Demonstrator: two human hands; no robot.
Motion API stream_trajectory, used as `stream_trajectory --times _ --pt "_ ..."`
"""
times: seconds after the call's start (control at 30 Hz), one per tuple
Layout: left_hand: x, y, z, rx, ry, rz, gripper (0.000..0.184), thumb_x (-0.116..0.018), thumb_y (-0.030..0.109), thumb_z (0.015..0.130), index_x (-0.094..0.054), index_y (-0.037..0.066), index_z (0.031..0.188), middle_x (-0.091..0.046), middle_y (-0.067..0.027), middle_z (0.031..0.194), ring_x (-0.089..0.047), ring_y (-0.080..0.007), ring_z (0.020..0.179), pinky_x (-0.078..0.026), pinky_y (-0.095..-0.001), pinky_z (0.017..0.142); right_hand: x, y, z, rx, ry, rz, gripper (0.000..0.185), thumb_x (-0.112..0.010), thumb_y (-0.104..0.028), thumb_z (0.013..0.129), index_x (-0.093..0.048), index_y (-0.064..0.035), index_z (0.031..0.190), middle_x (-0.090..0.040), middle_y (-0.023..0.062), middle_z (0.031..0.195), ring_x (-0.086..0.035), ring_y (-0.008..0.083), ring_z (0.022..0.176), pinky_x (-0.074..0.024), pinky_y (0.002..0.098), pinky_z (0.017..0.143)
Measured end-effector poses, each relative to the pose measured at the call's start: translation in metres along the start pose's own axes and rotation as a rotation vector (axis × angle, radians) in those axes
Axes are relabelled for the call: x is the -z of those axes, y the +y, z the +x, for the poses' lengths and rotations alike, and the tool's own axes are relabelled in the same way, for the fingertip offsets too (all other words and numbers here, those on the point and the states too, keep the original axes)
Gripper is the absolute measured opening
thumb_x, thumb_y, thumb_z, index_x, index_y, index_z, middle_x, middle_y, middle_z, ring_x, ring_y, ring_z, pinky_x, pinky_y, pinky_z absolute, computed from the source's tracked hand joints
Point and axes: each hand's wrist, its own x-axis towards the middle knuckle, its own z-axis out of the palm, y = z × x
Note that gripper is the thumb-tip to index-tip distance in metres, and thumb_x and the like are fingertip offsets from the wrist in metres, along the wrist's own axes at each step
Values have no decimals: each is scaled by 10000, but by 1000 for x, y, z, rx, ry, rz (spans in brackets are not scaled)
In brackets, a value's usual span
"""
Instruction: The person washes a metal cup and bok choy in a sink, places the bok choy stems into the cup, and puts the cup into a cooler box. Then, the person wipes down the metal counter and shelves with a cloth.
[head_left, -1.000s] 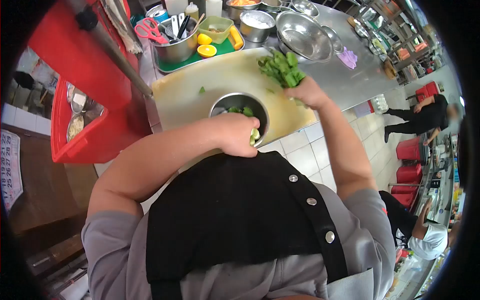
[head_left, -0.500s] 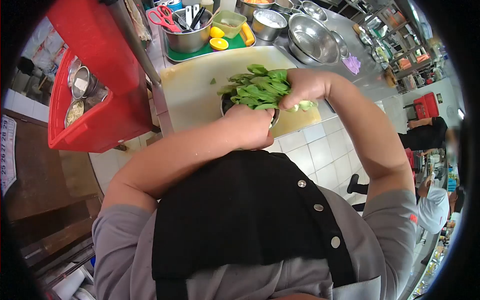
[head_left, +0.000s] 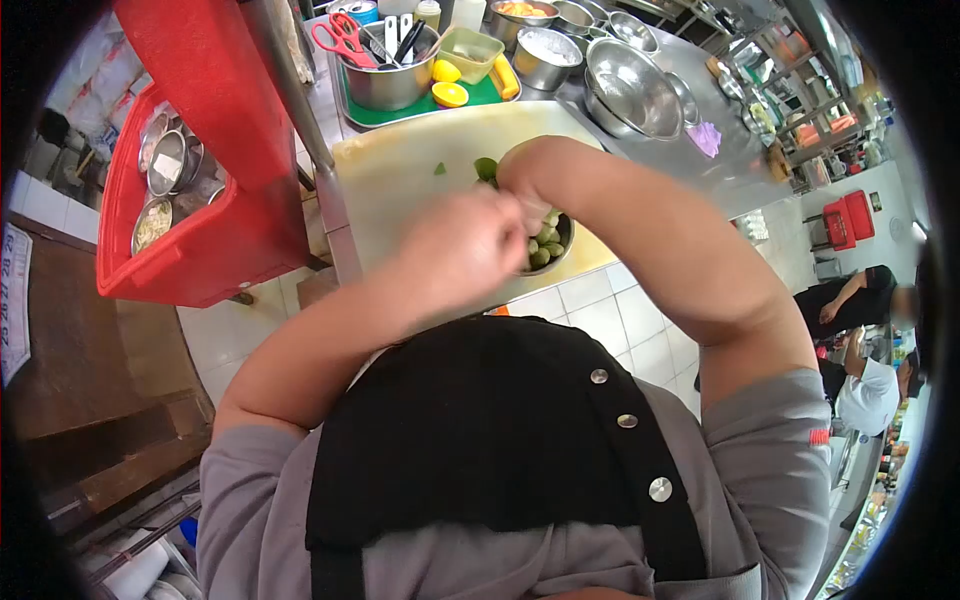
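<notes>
Mostly covered by my hands, a round metal bowl (head_left: 571, 243) stands at the front of the white cutting board (head_left: 385, 190). Rounded pale-green pieces (head_left: 545, 248), like leafy-vegetable stem ends, show inside it. My right hand (head_left: 523, 185) bends down over the bowl, its wrist hiding most of the fingers. Dark green leaves (head_left: 486, 168) peek out beside it. Smeared by motion, my left hand (head_left: 470, 240) hovers at the bowl's left side, close to the right fingers. Whether either hand grips anything is hidden or blurred. A small leaf scrap (head_left: 439, 168) lies on the board.
Behind the board, a green tray (head_left: 380, 115) carries a metal pot (head_left: 390, 88) of scissors and tools, plus cut lemons (head_left: 450, 95). Metal bowls (head_left: 632, 90) and a purple cloth (head_left: 704, 139) are at the right. A red bin (head_left: 240, 240) stands left; other people work far right.
The bunch of leafy greens has gone from plain view to mostly hidden under my right hand, which moved left and down over the bowl. My left hand shifted left and blurred; the bowl's contents now show.
</notes>
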Motion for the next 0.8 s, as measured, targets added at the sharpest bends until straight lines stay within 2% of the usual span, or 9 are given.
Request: stream_trajectory --times 0.03,0.13,0.23,0.37,0.4,0.5,0.53,0.67,0.8 --pt "9 -12 3 96 69 -7 490 -656 208 830 -567 50 1286 -660 -130 1106 -644 -348 987 -519 -410 869 -2 -3 6 29 24 -19 380 -792 -254 666 -761 -172 1036 -718 78 1056 -680 277 962 -535 407 840" --pt "1 -55 18 76 117 -170 504 -661 203 822 -561 31 1284 -623 -168 1214 -626 -320 1062 -499 -390 930 3 -19 11 -92 -41 -55 412 -793 -270 677 -748 -195 1080 -714 55 1086 -675 272 990 -536 407 860" --pt "-12 -71 31 134 -63 -515 521 -683 294 782 -610 9 1211 -634 -205 1164 -604 -316 1139 -486 -394 976 6 -13 2 -55 -11 34 462 -813 -344 652 -746 -157 1069 -719 86 1071 -680 256 981 -545 384 831" --pt "-24 -79 36 171 -99 -283 447 -714 319 787 -673 0 1098 -643 -187 1127 -625 -313 1065 -505 -401 918 21 5 -56 -80 15 431 690 -780 -477 719 -641 -58 1249 -671 158 1191 -680 304 1006 -564 370 814" --pt "-26 -79 36 140 -103 -203 422 -712 299 794 -676 -5 1085 -641 -196 1146 -620 -322 1082 -498 -401 931 9 18 -47 -70 78 554 824 -759 -512 747 -516 -37 1375 -621 182 1275 -669 313 1027 -569 361 812" --pt "-31 -78 39 91 -129 -2 386 -712 263 808 -676 -8 1080 -624 -212 1206 -600 -350 1127 -477 -406 965 -14 42 -77 25 338 596 886 -777 -483 734 -443 -62 1438 -617 173 1274 -656 296 1056 -562 357 826" --pt "-31 -77 43 96 -157 41 401 -714 267 807 -671 -2 1102 -613 -212 1229 -591 -360 1138 -472 -412 975 -30 51 -70 60 403 579 804 -788 -365 751 -470 -66 1426 -635 165 1226 -657 272 1007 -550 348 837" --pt "-9 -63 35 116 -99 138 530 -708 293 812 -602 38 1265 -546 -190 1333 -548 -326 1210 -454 -411 1015 -69 57 -70 177 646 753 614 -755 -151 783 -555 -72 1357 -663 141 1140 -651 224 878 -534 335 813" --pt "14 -33 39 -27 11 -206 694 -698 308 847 -418 62 1432 -488 -204 1405 -494 -336 1288 -418 -409 1063 -80 54 -60 154 775 813 498 -751 -148 787 -630 -67 1263 -688 115 1035 -650 208 865 -529 337 792"
